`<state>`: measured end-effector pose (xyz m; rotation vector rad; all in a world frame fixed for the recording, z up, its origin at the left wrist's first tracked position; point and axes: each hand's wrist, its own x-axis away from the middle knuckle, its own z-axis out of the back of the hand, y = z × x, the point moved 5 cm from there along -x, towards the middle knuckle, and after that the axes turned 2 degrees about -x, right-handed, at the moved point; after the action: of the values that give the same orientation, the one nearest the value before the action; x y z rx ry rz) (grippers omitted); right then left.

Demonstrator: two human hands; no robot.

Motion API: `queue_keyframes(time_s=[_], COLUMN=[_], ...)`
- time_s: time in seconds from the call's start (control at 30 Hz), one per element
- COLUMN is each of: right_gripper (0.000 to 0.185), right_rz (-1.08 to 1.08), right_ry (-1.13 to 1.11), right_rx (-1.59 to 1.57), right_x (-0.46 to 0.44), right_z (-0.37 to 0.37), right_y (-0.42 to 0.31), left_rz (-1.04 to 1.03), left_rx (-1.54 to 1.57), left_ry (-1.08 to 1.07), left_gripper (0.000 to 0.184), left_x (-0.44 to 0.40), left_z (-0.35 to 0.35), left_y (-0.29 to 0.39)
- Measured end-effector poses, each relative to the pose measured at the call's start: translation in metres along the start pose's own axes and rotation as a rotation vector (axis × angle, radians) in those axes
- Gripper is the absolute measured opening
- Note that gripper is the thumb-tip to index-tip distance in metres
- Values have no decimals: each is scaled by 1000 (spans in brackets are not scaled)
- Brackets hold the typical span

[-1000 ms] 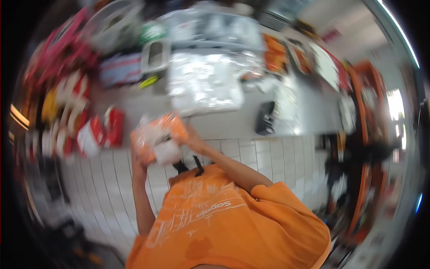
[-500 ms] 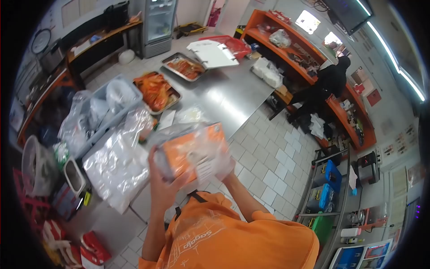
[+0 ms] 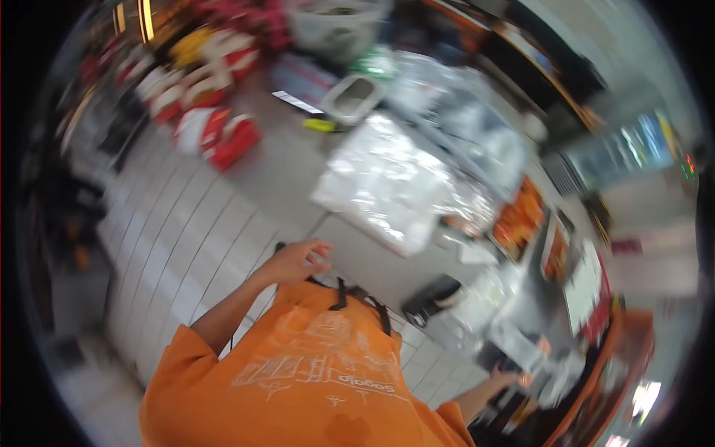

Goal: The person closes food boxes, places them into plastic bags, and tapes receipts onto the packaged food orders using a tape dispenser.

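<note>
My left hand [image 3: 300, 261] hangs in the air before the orange shirt, by the near edge of the steel table [image 3: 287, 175]. Its fingers are loosely apart with nothing in them. Out to the far right, my right hand [image 3: 510, 377] reaches beside a pale, box-like thing [image 3: 518, 344] and clear plastic packs [image 3: 562, 376]. Motion blur hides its fingers, so a grip cannot be made out. Between the hands a black object [image 3: 432, 299] lies on the table, next to crumpled clear plastic [image 3: 480, 302].
Clear plastic bags [image 3: 391, 179] cover the table's middle. Behind stand a pale oblong tub [image 3: 353, 98], a yellow-handled tool [image 3: 319, 125] and trays of orange-red food [image 3: 519, 216]. Red and white packs [image 3: 223, 138] lie at left. An orange shelf [image 3: 614, 372] stands right.
The view has swung left. Both hands held an orange package in clear plastic; my left hand has let go and is apart from my right, which is now far right. The package is not clearly visible.
</note>
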<state>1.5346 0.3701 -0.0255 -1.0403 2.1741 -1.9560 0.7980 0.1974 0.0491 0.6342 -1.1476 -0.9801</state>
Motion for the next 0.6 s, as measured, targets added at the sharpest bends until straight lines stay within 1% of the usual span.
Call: queue_keyframes(time_s=[0.03,0.07,0.1,0.17,0.2,0.23,0.27,0.3,0.33,0.37,0.4,0.43,0.47,0.5,0.53,0.57,0.6], right_gripper=[85,85,81,72,67,54,40,36,33,35,34,56,82,105,112,112,112], right_rz=[-47,-77,75,395,560,726,873,678,637,334,48,55,82,211,500,559,621], right_ry=[-102,-148,-175,-232,-250,-392,-559,-649,-1053,-1308,-1573,-1695,-1827,-1796,-1730,-1584,-1440], right_rx=[127,172,252,394,451,331,203,449,462,544,448,622,794,769,775,690,600], right_x=[23,34,47,76,114,164,234,297,349,463,520,623,726,773,820,853,869], right_z=[-22,-50,-74,-126,-150,-176,-205,-253,-283,-303,-302,-294,-284,-272,-268,-271,-280], right_y=[-5,-10,-16,-31,-36,-17,2,37,106,150,221,287,351,404,421,441,454], left_rz=[103,196,219,326,341,278,208,226,237,188,136,100,72,68,67,63,58], left_rx=[54,103,114,271,276,325,372,349,325,276,224,52,-116,-109,-236,-352,-331], left_ry=[127,229,268,515,539,678,811,912,1009,1138,1261,1346,1432,1405,1281,1155,1134], left_gripper=[53,51,51,44,44,43,41,41,42,44,45,51,56,56,61,66,66], left_x=[22,42,57,99,111,123,130,132,128,117,108,88,67,52,38,23,15], left_z=[19,31,44,74,92,119,150,187,232,278,324,393,422,435,444,448,446], left_y=[-30,-57,-85,-136,-160,-182,-203,-223,-243,-264,-280,-286,-276,-270,-252,-242,-244])
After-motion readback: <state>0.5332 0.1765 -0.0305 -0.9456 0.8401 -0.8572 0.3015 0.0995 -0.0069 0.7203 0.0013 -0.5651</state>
